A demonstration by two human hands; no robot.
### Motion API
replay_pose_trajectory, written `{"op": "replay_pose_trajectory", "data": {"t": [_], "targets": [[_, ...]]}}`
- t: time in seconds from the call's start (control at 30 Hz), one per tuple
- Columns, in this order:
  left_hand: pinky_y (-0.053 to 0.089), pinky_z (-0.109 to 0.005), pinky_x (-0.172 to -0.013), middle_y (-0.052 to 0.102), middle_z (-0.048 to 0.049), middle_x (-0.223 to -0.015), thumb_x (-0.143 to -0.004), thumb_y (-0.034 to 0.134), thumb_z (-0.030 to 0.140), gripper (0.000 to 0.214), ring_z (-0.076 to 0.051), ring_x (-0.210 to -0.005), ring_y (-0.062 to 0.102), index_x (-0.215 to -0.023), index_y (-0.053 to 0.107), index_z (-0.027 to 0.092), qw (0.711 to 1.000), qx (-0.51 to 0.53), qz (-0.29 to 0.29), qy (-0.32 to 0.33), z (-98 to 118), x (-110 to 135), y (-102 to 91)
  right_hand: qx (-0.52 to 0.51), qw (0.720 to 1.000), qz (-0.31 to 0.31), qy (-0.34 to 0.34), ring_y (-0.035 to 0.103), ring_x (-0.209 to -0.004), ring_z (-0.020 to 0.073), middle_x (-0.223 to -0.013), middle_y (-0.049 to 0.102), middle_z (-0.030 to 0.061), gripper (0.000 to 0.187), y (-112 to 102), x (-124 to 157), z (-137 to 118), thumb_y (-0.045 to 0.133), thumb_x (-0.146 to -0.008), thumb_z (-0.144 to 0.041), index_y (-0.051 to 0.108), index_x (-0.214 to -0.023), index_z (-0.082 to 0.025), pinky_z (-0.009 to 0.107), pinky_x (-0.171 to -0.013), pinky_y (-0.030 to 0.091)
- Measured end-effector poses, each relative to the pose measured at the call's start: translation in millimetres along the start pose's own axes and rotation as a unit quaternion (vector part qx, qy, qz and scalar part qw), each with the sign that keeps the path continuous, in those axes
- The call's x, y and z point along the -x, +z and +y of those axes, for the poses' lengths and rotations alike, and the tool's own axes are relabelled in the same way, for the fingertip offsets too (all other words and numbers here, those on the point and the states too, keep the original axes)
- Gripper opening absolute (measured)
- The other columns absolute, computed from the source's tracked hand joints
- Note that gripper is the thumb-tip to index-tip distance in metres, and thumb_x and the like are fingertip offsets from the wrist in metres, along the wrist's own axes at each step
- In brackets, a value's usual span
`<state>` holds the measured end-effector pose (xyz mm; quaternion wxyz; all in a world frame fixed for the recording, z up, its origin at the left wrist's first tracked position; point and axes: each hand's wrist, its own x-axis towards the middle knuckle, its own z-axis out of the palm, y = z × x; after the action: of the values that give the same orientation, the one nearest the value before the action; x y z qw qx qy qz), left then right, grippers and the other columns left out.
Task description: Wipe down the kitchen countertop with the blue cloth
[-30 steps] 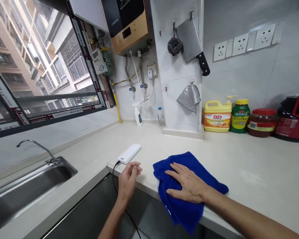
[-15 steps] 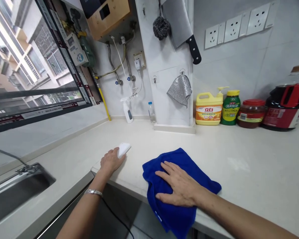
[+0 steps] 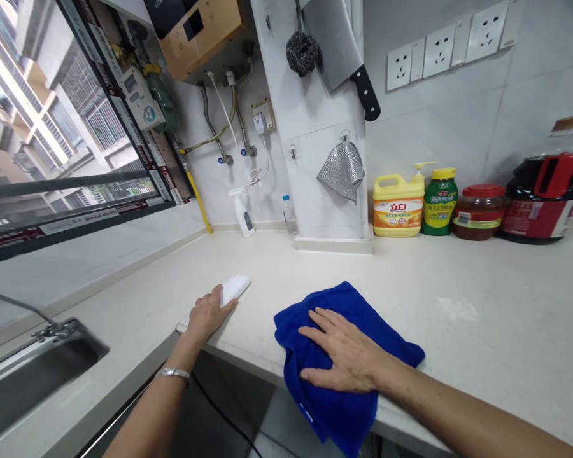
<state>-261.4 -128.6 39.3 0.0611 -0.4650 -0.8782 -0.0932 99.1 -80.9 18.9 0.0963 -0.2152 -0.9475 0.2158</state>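
My right hand (image 3: pixel 344 351) lies flat, fingers spread, on a blue cloth (image 3: pixel 346 305). The cloth is spread over the front edge of the pale counter (image 3: pixel 434 331), and its lower part hangs down. To the left, my left hand (image 3: pixel 211 315) has its fingers and thumb around a white flat object (image 3: pixel 235 289) on the counter. The hand covers its near end, so I cannot make out its kind.
A white spray bottle (image 3: pixel 242 215) and a small clear bottle (image 3: pixel 290 216) stand at the back wall. Yellow detergent (image 3: pixel 398 207), a green bottle (image 3: pixel 440 202) and jars line the right. A cleaver (image 3: pixel 337 44) hangs above. A sink (image 3: pixel 42 356) is at left.
My left hand has drawn back slightly to the left, and more of the white object shows. My right hand and the cloth have hardly moved. The view has shifted a little.
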Motion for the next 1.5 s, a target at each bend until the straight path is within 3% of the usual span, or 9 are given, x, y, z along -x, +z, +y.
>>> {"op": "replay_pose_trajectory", "data": {"t": [0.17,0.37,0.5,0.57,0.67,0.8,1.0,1.13,1.5], "targets": [[0.042,-0.049,-0.102,0.054,-0.0224,-0.137,-0.086,0.048,0.061,0.080,-0.039,-0.126,0.051,-0.149,0.034,0.013,0.996,0.086,0.015,-0.020,-11.3,-4.7,-1.9,0.003,1.000,0.000,-0.005,0.010,-0.150,0.0352,-0.162,0.020,0.0162,0.088,-1.1,-0.2,0.1,0.050,-0.082,-0.076,0.039,-0.151,-0.023,0.053,-0.120,0.010],[0.044,-0.045,-0.102,0.061,-0.0217,-0.129,-0.081,0.054,0.065,0.080,-0.036,-0.120,0.057,-0.141,0.050,0.012,0.974,0.211,0.039,-0.068,-38.7,-15.6,-14.0,0.005,1.000,-0.002,-0.005,0.010,-0.150,0.0357,-0.161,0.020,0.0170,0.089,-0.3,-0.3,1.7,0.050,-0.082,-0.077,0.039,-0.151,-0.022,0.053,-0.121,0.011],[0.053,-0.034,-0.084,0.070,-0.0135,-0.113,-0.080,0.051,0.072,0.071,-0.028,-0.101,0.065,-0.119,0.067,0.014,0.950,0.304,0.042,-0.061,-54.8,-11.6,-28.2,0.006,1.000,0.006,-0.006,0.011,-0.150,0.0362,-0.162,0.020,0.0157,0.089,1.2,0.0,2.0,0.051,-0.082,-0.077,0.039,-0.151,-0.022,0.054,-0.121,0.011],[0.055,-0.030,-0.070,0.072,-0.0138,-0.096,-0.080,0.056,0.069,0.066,-0.024,-0.082,0.067,-0.109,0.068,0.011,0.905,0.420,0.013,-0.073,-58.8,-6.9,-34.9,0.011,1.000,0.011,-0.008,0.012,-0.149,0.0362,-0.161,0.021,0.0161,0.088,1.6,0.3,1.5,0.051,-0.082,-0.077,0.040,-0.151,-0.022,0.054,-0.121,0.012],[0.056,-0.029,-0.059,0.071,-0.0157,-0.088,-0.085,0.061,0.050,0.050,-0.022,-0.070,0.067,-0.111,0.064,0.007,0.795,0.598,-0.013,-0.104,-60.6,0.4,-42.2,0.019,1.000,0.019,-0.010,0.014,-0.149,0.0359,-0.160,0.023,0.0173,0.087,2.7,0.5,1.1,0.051,-0.083,-0.076,0.041,-0.150,-0.021,0.054,-0.121,0.013],[0.061,-0.033,-0.061,0.070,-0.0174,-0.094,-0.093,0.053,0.037,0.041,-0.023,-0.074,0.069,-0.121,0.058,0.008,0.738,0.668,-0.005,-0.097,-60.7,10.0,-47.3,0.016,0.999,0.029,-0.017,0.015,-0.149,0.0359,-0.160,0.026,0.0161,0.087,5.5,0.0,2.8,0.052,-0.082,-0.076,0.044,-0.149,-0.021,0.054,-0.121,0.014],[0.064,-0.038,-0.069,0.069,-0.0182,-0.106,-0.095,0.050,0.031,0.042,-0.027,-0.089,0.070,-0.133,0.051,0.012,0.706,0.703,-0.005,-0.080,-59.3,23.8,-51.0,0.017,0.999,0.027,-0.014,0.015,-0.149,0.0357,-0.160,0.025,0.0161,0.086,6.9,-0.3,4.4,0.050,-0.082,-0.078,0.043,-0.149,-0.023,0.055,-0.120,0.015],[0.064,-0.039,-0.067,0.068,-0.0205,-0.107,-0.096,0.048,0.033,0.044,-0.028,-0.087,0.070,-0.134,0.049,0.009,0.693,0.716,-0.012,-0.083,-60.4,25.5,-49.8,0.012,0.999,0.028,-0.015,0.016,-0.149,0.0361,-0.160,0.025,0.0159,0.087,5.9,0.2,3.4,0.051,-0.082,-0.078,0.043,-0.149,-0.023,0.055,-0.120,0.014],[0.064,-0.041,-0.072,0.067,-0.0208,-0.111,-0.095,0.051,0.039,0.050,-0.030,-0.092,0.070,-0.136,0.048,0.012,0.687,0.719,-0.058,-0.083,-70.0,22.0,-34.6,0.007,1.000,0.024,-0.012,0.015,-0.149,0.0346,-0.160,0.025,0.0156,0.087,6.7,-1.0,4.4,0.052,-0.081,-0.077,0.043,-0.149,-0.024,0.053,-0.121,0.013]]}}
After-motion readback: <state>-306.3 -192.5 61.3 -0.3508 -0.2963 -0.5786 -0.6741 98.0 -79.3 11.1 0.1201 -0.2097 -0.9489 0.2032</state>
